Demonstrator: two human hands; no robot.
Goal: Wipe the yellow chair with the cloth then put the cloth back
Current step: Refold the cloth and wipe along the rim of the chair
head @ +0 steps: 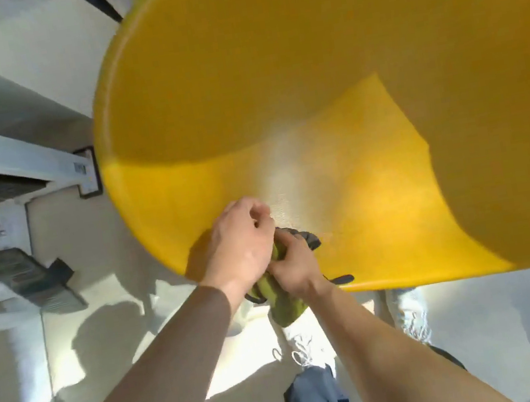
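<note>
The yellow chair (309,91) fills most of the head view, its smooth moulded shell curving from a shaded upper part down to a brighter, sunlit seat edge near the hands. Both hands meet at that lower edge: the left hand (239,242) is curled into a loose fist with its fingers closed on the top of the cloth (281,298), and the right hand (295,265) grips the same cloth just beside it, so the 2 hands are together and touching. The cloth is olive green with a dark grey border (a grey corner (307,237) lies flat against the yellow surface), and its bunched lower part hangs below the chair edge. Below the hands, a white laced shoe (307,342) and a blue trouser leg (315,399) stand on the pale floor (103,328), which carries hard shadows. To the left, a white shelf frame (9,153) bears a small label (79,167) whose print is too blurred to read; no other writing or brand shows.
</note>
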